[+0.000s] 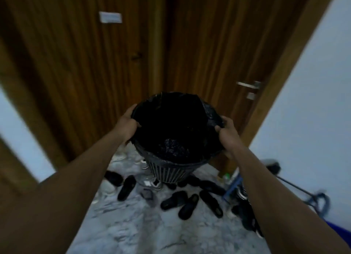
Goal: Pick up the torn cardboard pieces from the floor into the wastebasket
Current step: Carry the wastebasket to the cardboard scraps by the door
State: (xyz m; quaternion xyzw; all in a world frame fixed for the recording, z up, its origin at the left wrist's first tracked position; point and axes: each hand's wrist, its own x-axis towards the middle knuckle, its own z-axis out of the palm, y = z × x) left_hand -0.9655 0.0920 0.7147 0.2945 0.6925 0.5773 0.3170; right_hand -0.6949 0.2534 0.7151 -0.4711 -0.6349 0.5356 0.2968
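The left hand (126, 125) and the right hand (227, 132) each clamp their grip on opposite rims of the black-lined wastebasket (171, 170), held above the floor (133, 225); no cardboard shows, so carrying it there seems next.

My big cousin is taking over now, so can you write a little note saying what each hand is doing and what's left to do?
Left hand: grip shut on the left rim of the wastebasket.
Right hand: grip shut on the right rim, on the black liner.
The wastebasket is held up in front of the wooden door, above the marble floor and scattered black slippers.
No cardboard pieces show in this view, and the dark basket inside cannot be read.
Left: find the pieces, set the basket down, pick them up.
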